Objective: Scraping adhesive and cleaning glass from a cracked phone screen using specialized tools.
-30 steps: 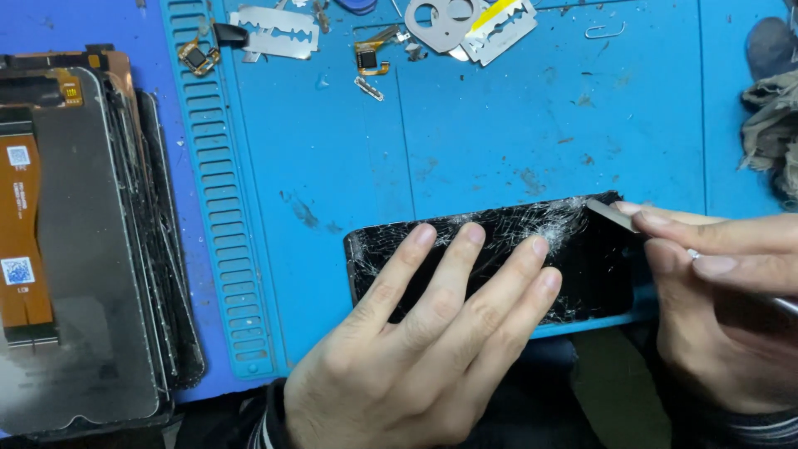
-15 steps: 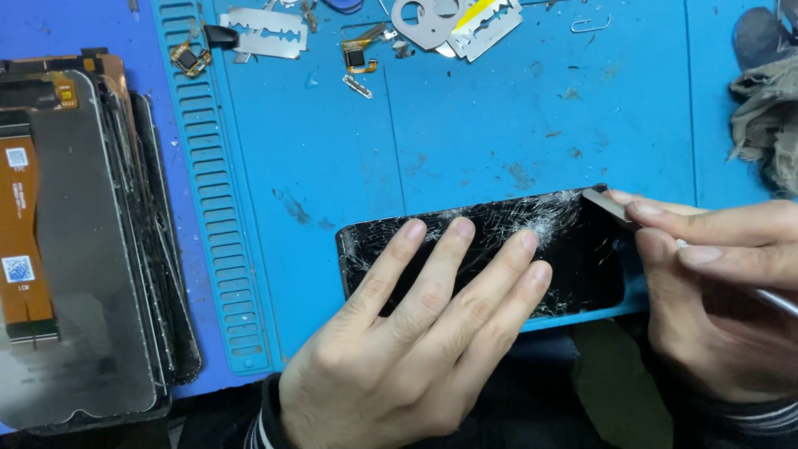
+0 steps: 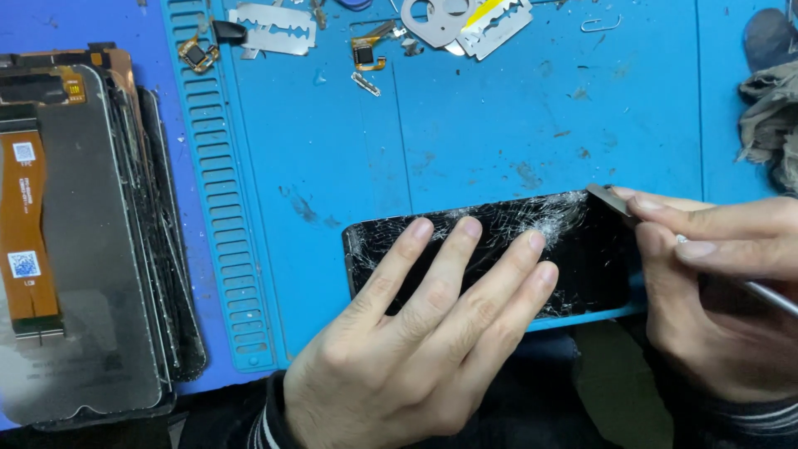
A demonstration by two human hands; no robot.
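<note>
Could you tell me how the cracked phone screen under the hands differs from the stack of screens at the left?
The cracked phone screen lies alone, glass side up, pinned by the left hand, while the right hand works a thin metal tool at its corner. The stack of screens lies untouched, its top panel back side up, showing an orange flex cable. Both rest on the blue mat and show cracked glass.

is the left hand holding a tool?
No, the left hand lies flat with its fingers spread on the cracked phone screen; the thin metal tool is in the right hand.
</note>
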